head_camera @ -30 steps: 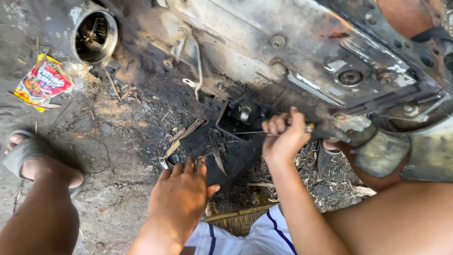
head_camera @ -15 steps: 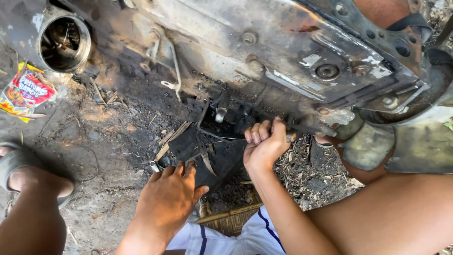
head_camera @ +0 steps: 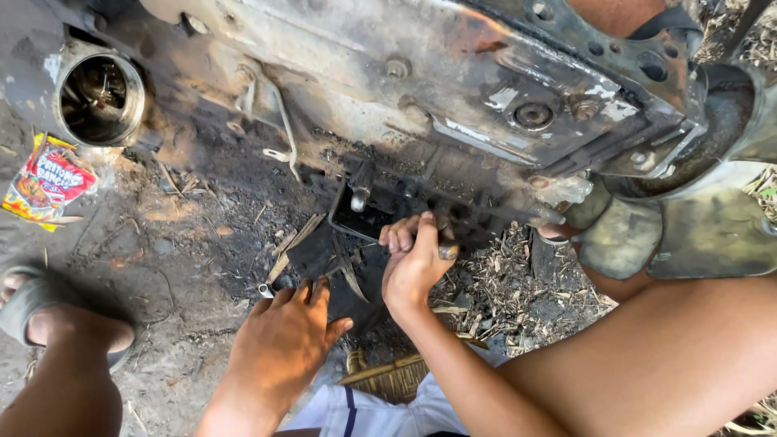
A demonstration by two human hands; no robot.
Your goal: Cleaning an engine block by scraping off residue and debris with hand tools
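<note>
1. The right hand (head_camera: 414,267) is clenched around a slim metal tool (head_camera: 447,252), pressed against the greasy underside of the engine casing (head_camera: 453,89) lying on the dirt ground (head_camera: 162,267).
2. The tool looks stiff, light and likely oil-slick; it seems best taken firmly by its shaft.
3. The left hand (head_camera: 283,348) rests open, grip released, on a black oily plate (head_camera: 324,259) just below.
4. A snack wrapper (head_camera: 44,178) lies well apart, beside a round housing opening (head_camera: 101,97).
</note>
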